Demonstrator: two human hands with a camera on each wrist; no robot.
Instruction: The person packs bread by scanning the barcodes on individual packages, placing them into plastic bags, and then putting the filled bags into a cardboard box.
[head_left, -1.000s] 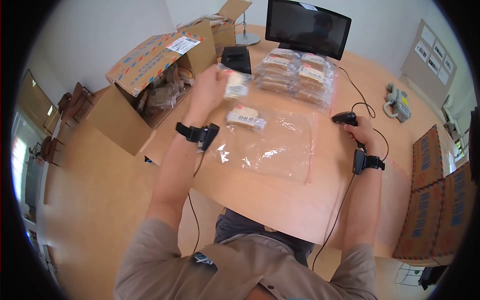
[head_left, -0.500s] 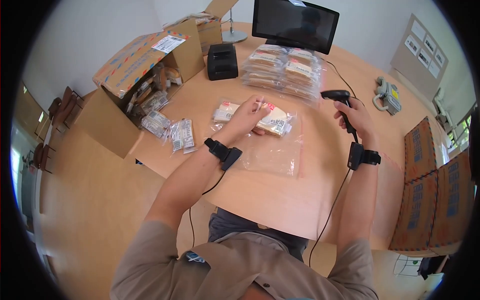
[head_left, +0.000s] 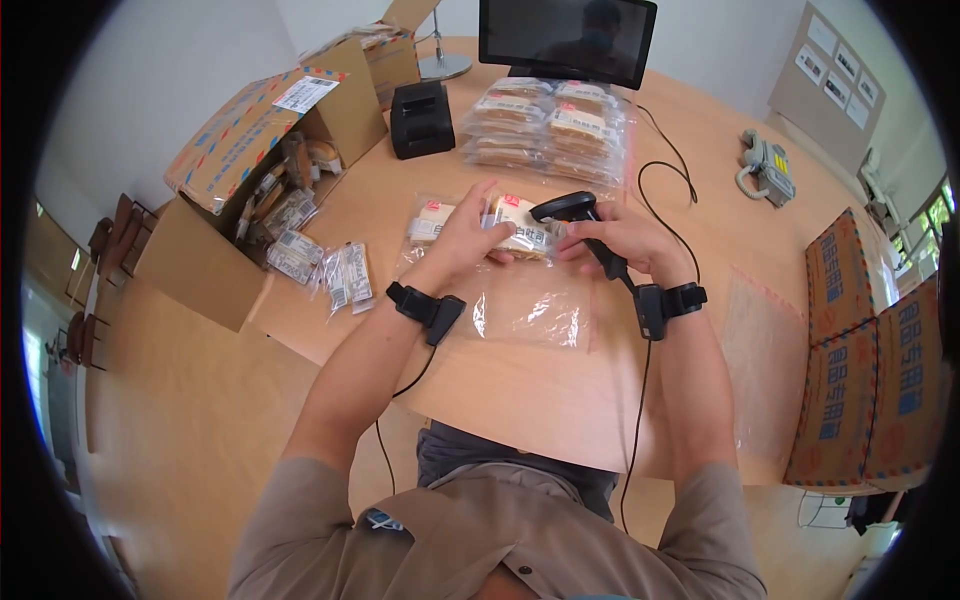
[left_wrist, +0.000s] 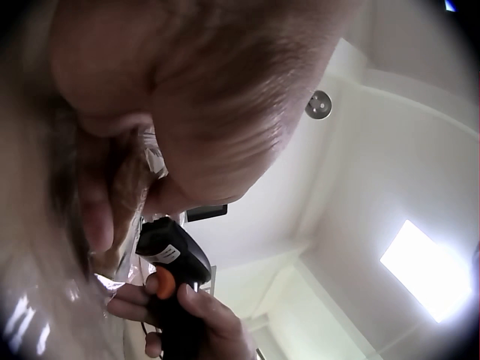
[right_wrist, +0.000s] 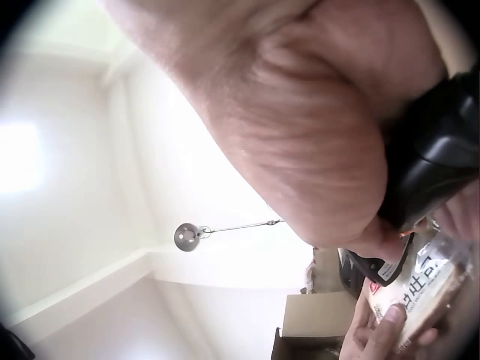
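Observation:
In the head view my left hand (head_left: pixel 470 235) grips the left side of a clear packet of sliced bread (head_left: pixel 518 218) with a printed white label. My right hand (head_left: pixel 637 243) holds a black barcode scanner (head_left: pixel 566 207), its head over the packet's right end. An orange trigger (left_wrist: pixel 165 283) shows on the scanner in the left wrist view. Fingertips of the right hand are right at the packet's right edge. A second bread packet (head_left: pixel 428 218) lies beside the left hand on a large clear plastic bag (head_left: pixel 535 315).
Several bagged bread packets (head_left: pixel 580 122) are stacked before a monitor (head_left: pixel 570 40). An open carton (head_left: pixel 235 150) with small packets stands left, two packets (head_left: pixel 348 277) outside it. There are also a black device (head_left: pixel 421 120), a telephone (head_left: pixel 768 168) and stacked cartons (head_left: pixel 840 370) at right.
My left hand has brought the bread packet from near the carton to over the clear bag. My right hand has lifted the scanner and moved it left to the packet.

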